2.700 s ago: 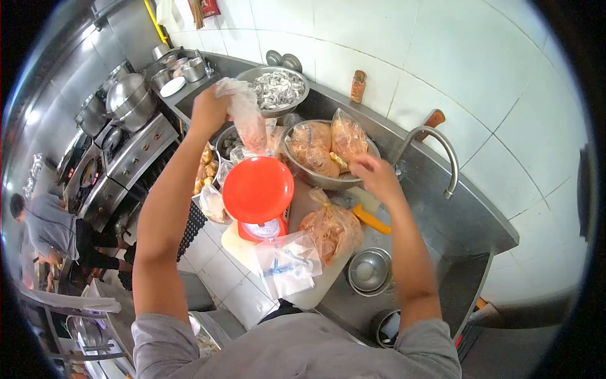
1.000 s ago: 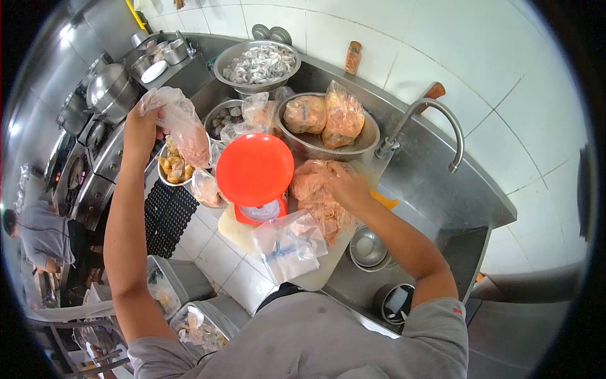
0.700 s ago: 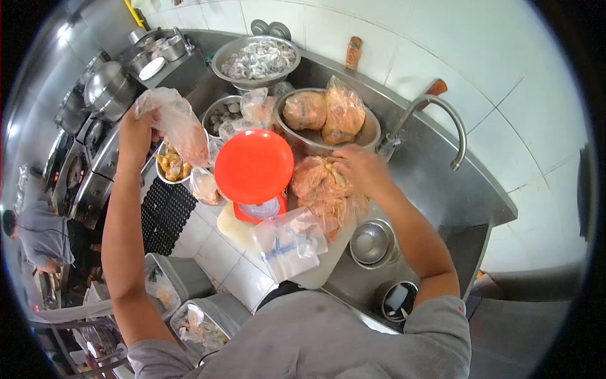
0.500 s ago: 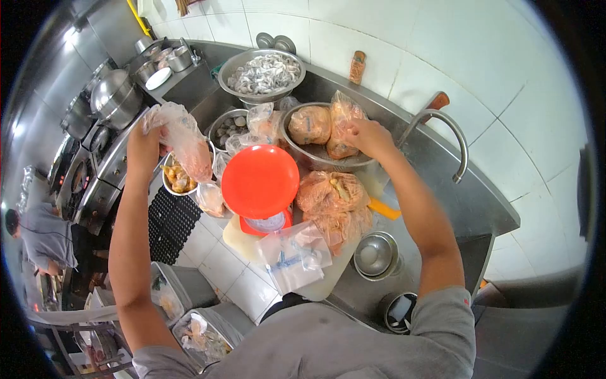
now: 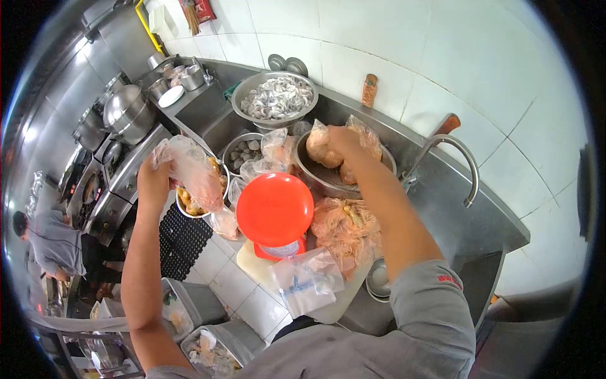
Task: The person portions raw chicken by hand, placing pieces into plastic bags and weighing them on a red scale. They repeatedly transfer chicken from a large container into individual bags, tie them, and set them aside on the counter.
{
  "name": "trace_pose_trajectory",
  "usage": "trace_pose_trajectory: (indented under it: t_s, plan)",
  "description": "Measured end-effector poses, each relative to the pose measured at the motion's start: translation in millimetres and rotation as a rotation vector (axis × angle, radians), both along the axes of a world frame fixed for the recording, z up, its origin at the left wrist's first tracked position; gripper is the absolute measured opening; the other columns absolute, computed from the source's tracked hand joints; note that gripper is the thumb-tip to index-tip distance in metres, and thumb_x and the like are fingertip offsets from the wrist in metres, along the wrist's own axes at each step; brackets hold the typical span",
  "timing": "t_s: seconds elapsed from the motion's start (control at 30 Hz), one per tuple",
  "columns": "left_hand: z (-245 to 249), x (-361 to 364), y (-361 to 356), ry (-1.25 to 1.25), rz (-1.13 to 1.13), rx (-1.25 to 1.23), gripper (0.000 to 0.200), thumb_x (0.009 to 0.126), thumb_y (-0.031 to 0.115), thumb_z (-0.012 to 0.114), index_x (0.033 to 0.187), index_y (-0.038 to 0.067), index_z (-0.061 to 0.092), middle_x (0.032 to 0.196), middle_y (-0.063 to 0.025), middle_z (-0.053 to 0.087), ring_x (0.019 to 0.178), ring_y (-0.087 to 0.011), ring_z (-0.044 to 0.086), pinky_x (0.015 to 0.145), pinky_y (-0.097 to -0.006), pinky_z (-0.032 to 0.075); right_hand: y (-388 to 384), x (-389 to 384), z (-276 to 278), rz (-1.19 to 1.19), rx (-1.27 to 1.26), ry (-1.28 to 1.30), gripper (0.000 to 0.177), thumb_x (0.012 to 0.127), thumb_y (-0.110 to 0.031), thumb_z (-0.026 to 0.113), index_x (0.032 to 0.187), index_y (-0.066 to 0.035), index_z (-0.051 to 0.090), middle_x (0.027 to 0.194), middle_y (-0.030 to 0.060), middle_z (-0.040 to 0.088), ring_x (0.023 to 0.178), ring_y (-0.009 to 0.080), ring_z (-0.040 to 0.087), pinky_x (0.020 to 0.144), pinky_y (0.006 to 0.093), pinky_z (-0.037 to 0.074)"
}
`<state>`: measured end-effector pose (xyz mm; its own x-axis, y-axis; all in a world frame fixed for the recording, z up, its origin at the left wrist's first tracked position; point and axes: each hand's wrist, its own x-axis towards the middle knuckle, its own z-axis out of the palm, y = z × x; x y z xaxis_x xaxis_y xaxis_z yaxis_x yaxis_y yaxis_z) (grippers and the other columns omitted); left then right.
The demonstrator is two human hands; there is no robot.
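Observation:
My left hand is closed around the top of a clear plastic bag of pinkish meat, which hangs over a bowl of yellowish pieces. Over a metal basin, my right hand grips another plastic bag of orange-pink meat; its fingers are partly hidden. A second filled bag lies in that basin, behind my wrist. Between my arms stands a kitchen scale with a red pan, nothing on the pan. Flat clear plastic bags lie in front of it.
A large open bag of orange meat rests on a white cutting board. Behind are a bowl of greyish-white strips and a curved faucet. Bins stand below left. Another person is at the far left.
My right hand has moved left in the basin, from the right bag to the left one, which is now tipped up. My left hand still holds its bag. The view has shifted slightly.

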<state>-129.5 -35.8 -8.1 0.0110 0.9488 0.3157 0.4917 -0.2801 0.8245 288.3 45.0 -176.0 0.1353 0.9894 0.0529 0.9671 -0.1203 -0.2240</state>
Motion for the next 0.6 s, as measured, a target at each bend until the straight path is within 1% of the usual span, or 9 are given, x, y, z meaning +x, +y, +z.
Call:
trace_pose_trajectory:
  t_s: [0.13, 0.2, 0.27, 0.33, 0.37, 0.4, 0.47, 0.57, 0.6]
  plan:
    - [2, -3, 0, 0.020, 0.002, 0.003, 0.022, 0.083, 0.007, 0.044, 0.098, -0.001, 0.058, 0.074, -0.0051, 0.057, 0.050, -0.0116, 0.054, 0.042, -0.0228, 0.042, -35, 14, 53, -0.024, 0.173, 0.171, 0.042, 0.074, -0.021, 0.061, 0.114, -0.008, 0.056, 0.104, 0.0188, 0.062, 0.096, 0.0334, 0.061, 0.081, 0.0443, 0.048]
    - [3, 1, 0, -0.005, 0.014, 0.022, 0.023, 0.084, 0.008, 0.043, 0.100, 0.000, 0.057, 0.073, -0.0042, 0.057, 0.050, -0.0114, 0.054, 0.042, -0.0217, 0.041, -35, 30, 69, 0.126, 0.212, 0.174, 0.048, 0.072, -0.023, 0.064, 0.117, -0.008, 0.055, 0.103, 0.0205, 0.062, 0.094, 0.0348, 0.061, 0.080, 0.0422, 0.048]
    - [6, 6, -1, -0.044, -0.007, 0.005, 0.023, 0.085, 0.009, 0.042, 0.100, 0.000, 0.057, 0.073, -0.0040, 0.056, 0.050, -0.0111, 0.054, 0.043, -0.0212, 0.041, -64, 24, 112, 0.153, 0.177, 0.239, 0.050, 0.069, -0.021, 0.066, 0.116, -0.007, 0.055, 0.101, 0.0204, 0.063, 0.092, 0.0352, 0.061, 0.079, 0.0393, 0.048]
    - [5, 12, 4, -0.072, -0.052, -0.005, 0.022, 0.086, 0.014, 0.044, 0.098, 0.001, 0.058, 0.072, -0.0034, 0.057, 0.051, -0.0106, 0.053, 0.043, -0.0214, 0.039, -114, 8, 170, 0.131, 0.171, 0.264, 0.049, 0.068, -0.017, 0.066, 0.115, -0.005, 0.056, 0.097, 0.0195, 0.064, 0.089, 0.0321, 0.062, 0.078, 0.0375, 0.048]
    - [7, 15, 7, -0.085, -0.074, -0.004, 0.023, 0.087, 0.017, 0.044, 0.097, 0.002, 0.058, 0.071, -0.0031, 0.057, 0.052, -0.0104, 0.052, 0.043, -0.0215, 0.038, -133, 1, 182, 0.122, 0.174, 0.277, 0.048, 0.068, -0.016, 0.065, 0.114, -0.005, 0.057, 0.096, 0.0191, 0.064, 0.088, 0.0305, 0.063, 0.077, 0.0366, 0.048]
    - [10, 19, 10, -0.101, -0.094, 0.004, 0.023, 0.088, 0.019, 0.045, 0.096, 0.002, 0.058, 0.070, -0.0028, 0.057, 0.052, -0.0102, 0.051, 0.043, -0.0215, 0.036, -143, 4, 181, 0.138, 0.168, 0.333, 0.046, 0.068, -0.016, 0.066, 0.112, -0.005, 0.057, 0.093, 0.0190, 0.064, 0.086, 0.0302, 0.063, 0.076, 0.0367, 0.048]
    - [18, 36, 12, -0.112, -0.098, -0.015, 0.023, 0.087, 0.017, 0.046, 0.098, 0.003, 0.059, 0.074, -0.0020, 0.058, 0.054, -0.0102, 0.051, 0.044, -0.0216, 0.037, -159, 18, 177, 0.177, 0.164, 0.444, 0.041, 0.069, -0.017, 0.066, 0.108, -0.004, 0.058, 0.088, 0.0189, 0.064, 0.083, 0.0296, 0.064, 0.073, 0.0369, 0.048]
    - [25, 62, 24, -0.172, -0.178, -0.023, 0.024, 0.086, 0.018, 0.048, 0.101, 0.005, 0.060, 0.079, -0.0017, 0.059, 0.058, -0.0110, 0.053, 0.046, -0.0228, 0.040, -188, 13, 159, 0.242, 0.153, 0.448, 0.042, 0.069, -0.018, 0.067, 0.108, -0.004, 0.059, 0.087, 0.0188, 0.064, 0.080, 0.0291, 0.064, 0.072, 0.0367, 0.049]
    - [28, 75, 28, -0.210, -0.200, -0.026, 0.023, 0.086, 0.017, 0.048, 0.099, 0.003, 0.060, 0.077, -0.0031, 0.059, 0.056, -0.0116, 0.054, 0.046, -0.0229, 0.040, -202, 1, 159, 0.198, 0.077, 0.470, 0.042, 0.069, -0.019, 0.067, 0.107, -0.005, 0.059, 0.089, 0.0193, 0.064, 0.081, 0.0303, 0.064, 0.072, 0.0380, 0.049]
